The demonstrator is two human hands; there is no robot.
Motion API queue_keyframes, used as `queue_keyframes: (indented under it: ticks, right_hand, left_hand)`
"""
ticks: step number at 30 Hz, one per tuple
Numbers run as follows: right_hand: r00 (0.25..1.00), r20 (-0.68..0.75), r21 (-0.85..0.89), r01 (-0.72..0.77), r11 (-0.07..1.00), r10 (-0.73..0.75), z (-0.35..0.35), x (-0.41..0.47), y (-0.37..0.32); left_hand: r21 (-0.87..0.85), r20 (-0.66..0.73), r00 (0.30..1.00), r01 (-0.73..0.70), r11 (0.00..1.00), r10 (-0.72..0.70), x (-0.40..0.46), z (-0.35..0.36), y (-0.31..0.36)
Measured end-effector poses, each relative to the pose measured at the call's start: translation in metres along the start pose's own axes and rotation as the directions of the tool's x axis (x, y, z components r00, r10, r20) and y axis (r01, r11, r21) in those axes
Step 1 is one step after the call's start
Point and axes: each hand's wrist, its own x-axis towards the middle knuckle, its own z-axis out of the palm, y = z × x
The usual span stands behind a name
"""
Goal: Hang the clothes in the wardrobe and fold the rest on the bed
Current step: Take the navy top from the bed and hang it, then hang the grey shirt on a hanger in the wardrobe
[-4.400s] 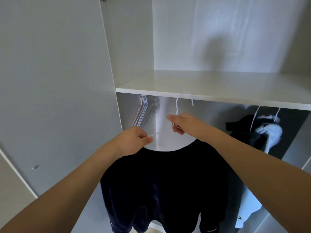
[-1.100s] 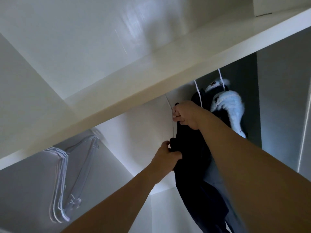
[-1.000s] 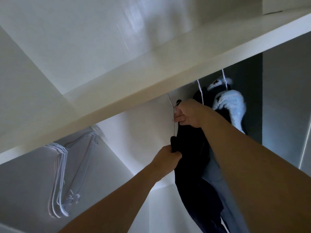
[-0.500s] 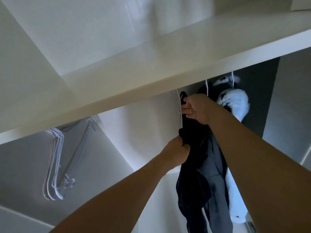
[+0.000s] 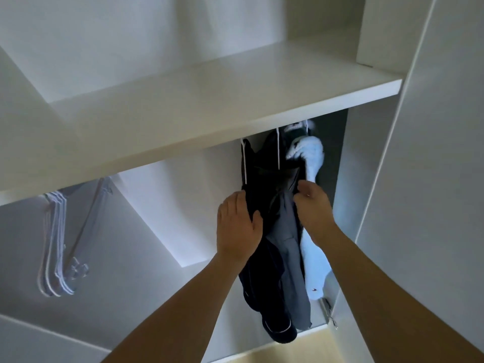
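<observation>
**Crowded right end, open middle under the shelf**

The shelf [image 5: 209,121] caps the hanging space from above. At the right, the dark top [image 5: 264,271], grey garment [image 5: 290,258] and white garment [image 5: 313,158] hang packed together against the wardrobe side panel [image 5: 348,205], with the left hand [image 5: 238,226] and right hand [image 5: 313,205] pressed into them. Between these clothes and the empty hangers [image 5: 56,244] at the far left, the space stands open.

Home bedroom closet, white wardrobe shelf [image 5: 209,100], hanging clothes [image 5: 277,231], spare white hangers [image 5: 55,244]
</observation>
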Motion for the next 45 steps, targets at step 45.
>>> queue_keyframes:
  ticks: [45]
  right_hand:
    - [0.491,-0.722,-0.161,-0.804,0.572,0.488,-0.316,-0.727,0.189]
  left_hand:
    - [-0.668,0.310,-0.109,-0.732,0.135,0.944,-0.572,-0.046,0.347]
